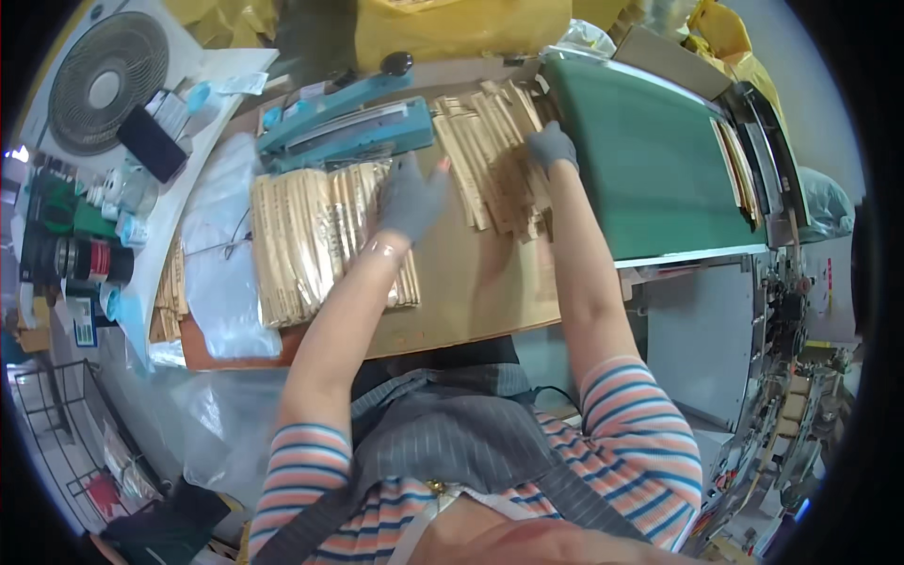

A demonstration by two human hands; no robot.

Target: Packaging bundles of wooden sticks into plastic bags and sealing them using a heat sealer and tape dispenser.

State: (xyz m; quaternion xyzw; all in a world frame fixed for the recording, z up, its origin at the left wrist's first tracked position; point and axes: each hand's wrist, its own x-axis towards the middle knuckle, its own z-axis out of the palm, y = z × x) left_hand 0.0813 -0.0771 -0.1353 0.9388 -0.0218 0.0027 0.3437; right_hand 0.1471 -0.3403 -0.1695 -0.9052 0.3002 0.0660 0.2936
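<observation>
Two gloved hands, left hand (411,200) and right hand (550,147), rest on two packet piles (311,240).

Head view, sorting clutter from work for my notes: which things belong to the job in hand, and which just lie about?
In hand:
- left hand on left pile of tan packets
- right hand on right pile
- teal sealer
- green conveyor belt

Lying about:
- fan
- tape rolls
- yellow bags

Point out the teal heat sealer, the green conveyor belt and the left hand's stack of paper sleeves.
teal heat sealer (344,127), head view, on its long arm.
green conveyor belt (650,160), head view, on bare belt surface.
stack of paper sleeves (301,240), head view, on the stack's middle.
</observation>
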